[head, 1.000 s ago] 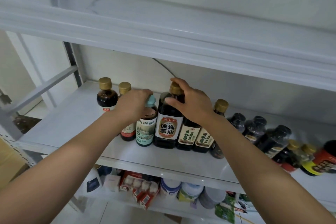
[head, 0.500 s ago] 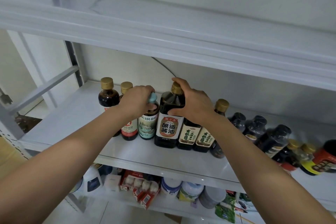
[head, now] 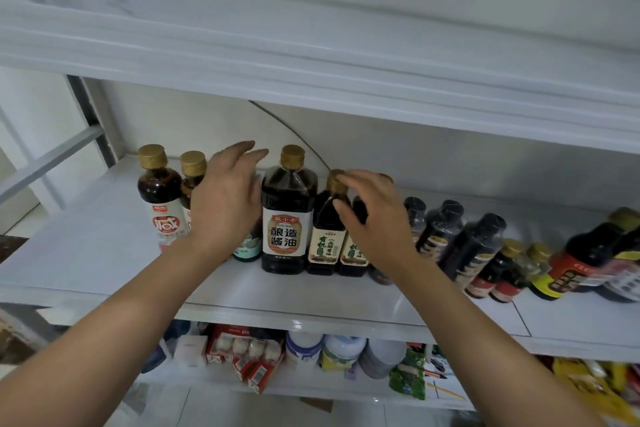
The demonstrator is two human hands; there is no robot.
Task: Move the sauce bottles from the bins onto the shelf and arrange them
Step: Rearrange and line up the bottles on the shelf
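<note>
Mid-frame, soy sauce bottles [head: 289, 215] stand upright along the white shelf [head: 104, 253] (gold caps mostly). Left hand [head: 225, 208] hovers spread, holding nothing; right hand [head: 374, 218], fingers loosely curled, grips nothing.

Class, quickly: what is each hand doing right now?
Left hand: open, holding nothing.
Right hand: open, fingers beside a small gold-capped bottle, not gripping.
</note>
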